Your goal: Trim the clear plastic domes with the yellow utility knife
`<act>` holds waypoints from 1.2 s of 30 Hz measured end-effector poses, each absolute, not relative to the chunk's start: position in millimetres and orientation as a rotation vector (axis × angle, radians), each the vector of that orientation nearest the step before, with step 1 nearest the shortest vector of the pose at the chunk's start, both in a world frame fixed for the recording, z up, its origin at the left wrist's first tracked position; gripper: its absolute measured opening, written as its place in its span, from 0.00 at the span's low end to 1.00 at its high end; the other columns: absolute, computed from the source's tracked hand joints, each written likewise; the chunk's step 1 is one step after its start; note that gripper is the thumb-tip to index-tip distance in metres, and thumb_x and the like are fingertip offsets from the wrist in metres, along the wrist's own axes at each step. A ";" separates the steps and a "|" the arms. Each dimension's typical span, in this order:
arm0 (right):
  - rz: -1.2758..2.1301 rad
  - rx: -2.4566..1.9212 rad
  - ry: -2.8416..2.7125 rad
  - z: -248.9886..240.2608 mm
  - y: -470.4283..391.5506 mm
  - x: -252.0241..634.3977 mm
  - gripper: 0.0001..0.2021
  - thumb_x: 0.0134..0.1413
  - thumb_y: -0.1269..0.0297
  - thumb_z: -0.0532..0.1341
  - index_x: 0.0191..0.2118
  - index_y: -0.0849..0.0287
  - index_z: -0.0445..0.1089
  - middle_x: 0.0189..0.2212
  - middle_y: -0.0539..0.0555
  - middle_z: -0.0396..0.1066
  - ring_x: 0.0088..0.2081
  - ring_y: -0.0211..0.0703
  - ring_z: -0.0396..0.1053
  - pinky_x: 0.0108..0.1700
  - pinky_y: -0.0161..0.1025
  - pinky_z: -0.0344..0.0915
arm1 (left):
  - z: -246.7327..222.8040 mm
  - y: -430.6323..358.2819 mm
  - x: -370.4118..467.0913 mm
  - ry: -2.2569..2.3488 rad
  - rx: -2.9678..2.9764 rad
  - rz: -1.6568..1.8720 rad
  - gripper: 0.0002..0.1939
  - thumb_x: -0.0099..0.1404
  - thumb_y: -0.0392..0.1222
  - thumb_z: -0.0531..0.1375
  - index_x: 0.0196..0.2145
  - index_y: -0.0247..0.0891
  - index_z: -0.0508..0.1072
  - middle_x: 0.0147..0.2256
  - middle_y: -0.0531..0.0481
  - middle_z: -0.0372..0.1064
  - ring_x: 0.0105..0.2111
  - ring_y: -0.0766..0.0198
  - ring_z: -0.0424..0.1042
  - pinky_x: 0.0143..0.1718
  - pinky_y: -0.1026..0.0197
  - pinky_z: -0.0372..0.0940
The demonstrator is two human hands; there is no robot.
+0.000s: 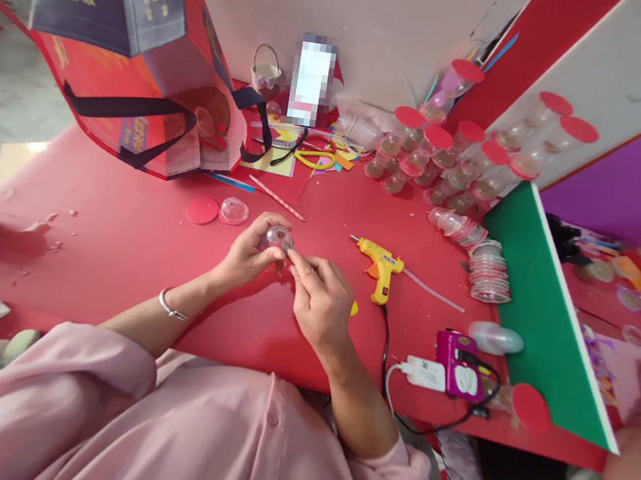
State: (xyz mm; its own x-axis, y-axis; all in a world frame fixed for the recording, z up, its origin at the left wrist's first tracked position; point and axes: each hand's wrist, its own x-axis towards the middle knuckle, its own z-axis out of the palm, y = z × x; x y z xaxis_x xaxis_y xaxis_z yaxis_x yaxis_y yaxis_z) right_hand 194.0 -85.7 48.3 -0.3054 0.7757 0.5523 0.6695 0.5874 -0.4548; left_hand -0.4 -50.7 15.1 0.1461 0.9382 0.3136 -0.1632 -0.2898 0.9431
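Above the middle of the red counter [117,243], your left hand [252,253] holds a small clear plastic piece [279,236]. Your right hand [322,301] is drawn narrow at its right edge; whether it grips anything, you cannot tell. A yellow glue gun [381,268] lies to the right.

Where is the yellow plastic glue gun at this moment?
In the head view, the yellow glue gun lies on the red tabletop, to the right of the person's right hand, a translucent glue stick jutting from its back end.
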 end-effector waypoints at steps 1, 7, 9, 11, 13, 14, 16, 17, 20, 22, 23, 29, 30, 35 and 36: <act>0.181 -1.153 -2.060 48.6 -85.8 194.0 0.16 0.72 0.68 0.60 0.59 0.49 0.78 0.40 0.54 0.80 0.42 0.41 0.75 0.49 0.38 0.70 | 14.7 -50.6 -0.7 0.816 1.393 1.359 0.28 0.66 0.59 0.68 0.55 0.39 0.69 0.39 0.48 0.74 0.26 0.67 0.77 0.26 0.66 0.75; 0.192 -1.159 -2.051 49.3 -86.7 193.7 0.16 0.72 0.68 0.59 0.59 0.50 0.78 0.41 0.54 0.80 0.42 0.41 0.75 0.49 0.38 0.70 | 13.8 -50.3 -1.0 0.815 1.390 1.364 0.28 0.66 0.58 0.69 0.55 0.39 0.69 0.38 0.48 0.74 0.26 0.67 0.76 0.25 0.66 0.75; 0.194 -1.163 -2.048 49.1 -86.9 193.6 0.16 0.72 0.68 0.59 0.59 0.49 0.78 0.41 0.54 0.80 0.42 0.41 0.75 0.49 0.38 0.70 | 14.6 -50.4 -0.4 0.810 1.397 1.369 0.28 0.66 0.58 0.69 0.55 0.39 0.69 0.38 0.49 0.74 0.26 0.68 0.76 0.26 0.66 0.75; 0.199 -1.174 -2.052 48.8 -87.0 193.6 0.17 0.72 0.68 0.59 0.59 0.48 0.78 0.41 0.54 0.80 0.42 0.41 0.75 0.49 0.38 0.70 | 15.5 -50.6 0.1 0.806 1.398 1.372 0.28 0.66 0.58 0.68 0.55 0.39 0.68 0.38 0.49 0.74 0.25 0.68 0.76 0.26 0.66 0.75; 0.206 -1.180 -2.060 48.6 -87.1 193.7 0.17 0.73 0.67 0.59 0.59 0.47 0.78 0.41 0.54 0.79 0.43 0.41 0.75 0.50 0.38 0.70 | 16.1 -50.6 0.3 0.797 1.399 1.372 0.28 0.66 0.58 0.68 0.55 0.40 0.68 0.38 0.49 0.74 0.26 0.68 0.76 0.26 0.67 0.75; 0.207 -1.180 -2.064 48.5 -87.1 193.7 0.17 0.73 0.67 0.59 0.60 0.47 0.78 0.41 0.54 0.80 0.43 0.41 0.75 0.50 0.38 0.70 | 16.2 -50.6 0.3 0.795 1.399 1.373 0.28 0.66 0.58 0.68 0.55 0.40 0.68 0.38 0.49 0.74 0.26 0.68 0.77 0.26 0.67 0.75; 0.201 -1.181 -2.068 48.5 -87.1 193.7 0.17 0.72 0.68 0.59 0.59 0.47 0.78 0.41 0.54 0.80 0.43 0.41 0.75 0.50 0.38 0.70 | 16.1 -50.5 -0.1 0.798 1.402 1.372 0.28 0.66 0.58 0.69 0.55 0.39 0.68 0.38 0.49 0.74 0.27 0.68 0.77 0.27 0.67 0.75; 0.194 -1.181 -2.069 48.6 -87.1 193.7 0.17 0.72 0.68 0.59 0.59 0.48 0.78 0.41 0.54 0.80 0.42 0.41 0.75 0.49 0.38 0.70 | 15.9 -50.5 -0.4 0.803 1.404 1.370 0.28 0.66 0.58 0.69 0.55 0.39 0.68 0.38 0.49 0.74 0.27 0.68 0.77 0.27 0.67 0.75; 0.171 -1.167 -2.062 48.8 -87.1 193.5 0.16 0.72 0.68 0.60 0.59 0.49 0.78 0.40 0.54 0.80 0.41 0.41 0.75 0.48 0.38 0.70 | 15.2 -50.6 -1.0 0.811 1.407 1.368 0.28 0.66 0.58 0.69 0.54 0.39 0.68 0.38 0.49 0.74 0.26 0.68 0.76 0.26 0.67 0.75; 0.161 -1.161 -2.057 48.7 -87.0 193.5 0.16 0.72 0.68 0.60 0.59 0.50 0.78 0.40 0.54 0.80 0.42 0.41 0.75 0.48 0.38 0.70 | 15.3 -50.8 -0.8 0.815 1.408 1.370 0.27 0.67 0.57 0.68 0.54 0.39 0.69 0.38 0.49 0.74 0.25 0.69 0.76 0.26 0.67 0.75; 0.157 -1.163 -2.057 48.5 -86.9 193.5 0.16 0.72 0.68 0.60 0.59 0.50 0.78 0.40 0.54 0.80 0.42 0.41 0.75 0.48 0.38 0.70 | 15.5 -50.9 -0.5 0.815 1.408 1.374 0.27 0.67 0.57 0.68 0.54 0.39 0.69 0.38 0.49 0.74 0.25 0.69 0.76 0.26 0.67 0.75; 0.168 -1.179 -2.063 47.3 -86.7 194.2 0.17 0.72 0.69 0.60 0.60 0.48 0.78 0.41 0.54 0.80 0.42 0.41 0.75 0.49 0.39 0.70 | 16.8 -50.8 0.7 0.797 1.390 1.367 0.27 0.67 0.57 0.69 0.54 0.39 0.69 0.38 0.50 0.72 0.25 0.68 0.76 0.25 0.67 0.75; 0.174 -1.179 -2.065 47.2 -86.7 194.2 0.17 0.72 0.68 0.60 0.60 0.47 0.78 0.41 0.54 0.80 0.42 0.41 0.75 0.49 0.39 0.70 | 16.6 -50.7 0.5 0.796 1.388 1.358 0.27 0.67 0.57 0.69 0.54 0.39 0.68 0.38 0.50 0.73 0.26 0.68 0.76 0.25 0.67 0.75; 0.172 -1.172 -2.059 46.6 -86.8 194.4 0.17 0.72 0.68 0.60 0.59 0.48 0.78 0.41 0.54 0.80 0.42 0.42 0.75 0.49 0.39 0.70 | 14.8 -50.1 -1.9 0.813 1.425 1.353 0.27 0.67 0.58 0.68 0.55 0.39 0.69 0.38 0.49 0.73 0.26 0.68 0.76 0.27 0.67 0.75; 0.171 -1.177 -2.061 46.5 -86.8 194.6 0.17 0.72 0.69 0.60 0.60 0.48 0.78 0.41 0.54 0.80 0.43 0.42 0.75 0.49 0.39 0.70 | 14.7 -50.1 -2.3 0.816 1.437 1.357 0.27 0.67 0.57 0.68 0.55 0.39 0.69 0.38 0.49 0.72 0.27 0.69 0.75 0.27 0.67 0.75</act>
State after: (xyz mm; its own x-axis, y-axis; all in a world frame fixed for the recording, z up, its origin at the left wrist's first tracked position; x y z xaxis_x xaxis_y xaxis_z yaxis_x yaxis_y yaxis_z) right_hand 194.6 -86.8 46.5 -0.3019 0.7878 0.5369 0.6889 0.5696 -0.4484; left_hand -2.3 -50.1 14.7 0.1568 0.9295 0.3339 -0.1406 -0.3137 0.9391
